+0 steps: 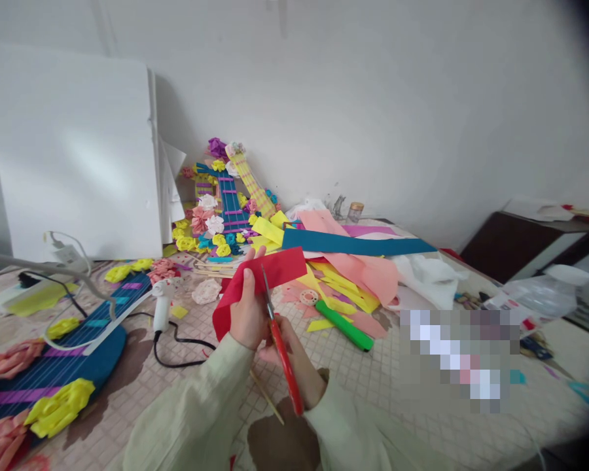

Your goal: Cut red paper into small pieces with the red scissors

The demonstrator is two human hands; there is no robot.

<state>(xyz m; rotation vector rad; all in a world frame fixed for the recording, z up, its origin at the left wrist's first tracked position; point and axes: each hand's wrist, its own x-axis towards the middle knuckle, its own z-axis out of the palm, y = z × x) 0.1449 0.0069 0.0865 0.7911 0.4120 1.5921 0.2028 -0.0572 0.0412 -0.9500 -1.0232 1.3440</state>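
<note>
My left hand is closed on a strip of red paper, thumb on top. The strip bends down on the left and sticks out flat to the right. My right hand is closed around scissors with long red handles. The scissors' blades point up and away from me and lie against the red paper beside my left thumb; I cannot tell whether they are parted. Some of my right fingers are hidden behind the handles and my left hand.
Paper-flower decorated instrument shapes lean on the wall. Another blue one lies left, near a white glue gun with a black cord. Right are a blue paper strip, a green cutter-like tool and a plastic bottle. A thin stick lies before me.
</note>
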